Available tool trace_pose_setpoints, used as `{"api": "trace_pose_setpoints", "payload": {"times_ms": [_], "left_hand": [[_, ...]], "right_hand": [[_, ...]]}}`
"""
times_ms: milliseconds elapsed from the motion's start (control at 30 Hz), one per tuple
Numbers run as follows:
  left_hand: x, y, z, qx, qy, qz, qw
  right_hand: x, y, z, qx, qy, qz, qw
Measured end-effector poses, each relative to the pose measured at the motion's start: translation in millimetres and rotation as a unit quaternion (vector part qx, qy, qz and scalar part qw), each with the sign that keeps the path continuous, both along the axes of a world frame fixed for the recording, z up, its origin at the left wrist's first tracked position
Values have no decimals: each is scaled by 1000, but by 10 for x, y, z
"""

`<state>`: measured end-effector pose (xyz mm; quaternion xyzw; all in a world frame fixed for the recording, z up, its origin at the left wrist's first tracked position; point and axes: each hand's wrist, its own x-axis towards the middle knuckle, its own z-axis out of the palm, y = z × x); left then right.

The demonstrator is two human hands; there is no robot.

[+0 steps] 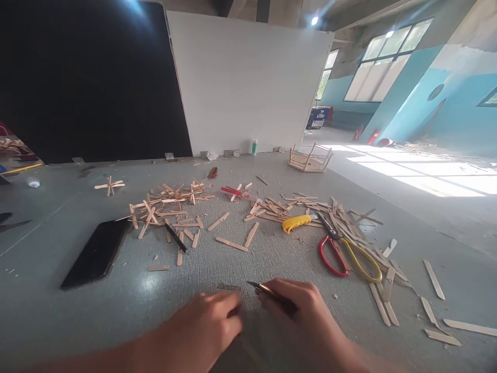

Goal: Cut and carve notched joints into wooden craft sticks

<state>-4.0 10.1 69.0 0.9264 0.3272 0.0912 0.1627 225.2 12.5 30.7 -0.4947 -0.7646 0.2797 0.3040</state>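
Note:
My right hand is closed round a slim, pen-shaped craft knife. Its dark pointed tip faces left, just above the table. Close by on the left, my left hand is low over the table with its fingers curled and its thumb near the forefinger. Whatever is between those fingers, if anything, is hidden. Just beyond the left fingertips lies a small thin strip. Farther out, two wooden craft sticks form a V.
Red-and-yellow-handled scissors and a yellow-handled cutter lie right, among scattered sticks. Left are a black phone, a black pen-like piece and a stick pile. Behind stand a stick-built frame, a small bottle and a white panel.

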Motion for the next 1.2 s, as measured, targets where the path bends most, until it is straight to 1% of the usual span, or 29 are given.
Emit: {"api": "trace_pose_setpoints", "payload": {"times_ms": [100, 167, 233, 267, 333, 433, 500, 567, 733, 800, 900, 1000, 1100, 1200], "left_hand": [[18, 22, -4, -47, 36, 25, 998], [25, 46, 7, -88, 52, 58, 993], [17, 64, 59, -121, 43, 107, 986], [6, 70, 101, -136, 18, 132, 982], [-26, 76, 208, -170, -72, 164, 969], [-73, 77, 367, -205, -184, 158, 948], [-89, 74, 438, -201, -223, 151, 942], [-92, 62, 475, -194, -243, 157, 937], [-80, 34, 458, -206, -241, 205, 926], [-75, 45, 433, -207, -249, 208, 923], [-70, 76, 410, -214, -289, 196, 912], [-74, 93, 408, -257, -306, 196, 896], [-74, 86, 402, -295, -296, 214, 883], [-58, 77, 376, -341, -308, 220, 860]], "right_hand": [[1, -6, -11, -4, 4, -3, 1000], [-4, -2, -3, -3, 7, -11, 1000], [-10, 4, 16, 1, 10, -21, 1000], [-13, 7, 27, 4, 13, -26, 1000], [-15, 13, 46, 10, 19, -32, 999], [-11, 21, 55, 5, 26, -25, 999], [-6, 26, 51, -1, 26, -19, 999], [0, 29, 45, -3, 20, -17, 1000], [10, 36, 43, 18, 6, -9, 1000], [12, 41, 45, 23, 4, -7, 1000], [10, 51, 49, 39, -4, -13, 999], [-3, 50, 42, 54, -4, -20, 998], [-19, 22, -5, 54, 25, -29, 998], [-18, -28, -84, 54, 103, -48, 992]]}}
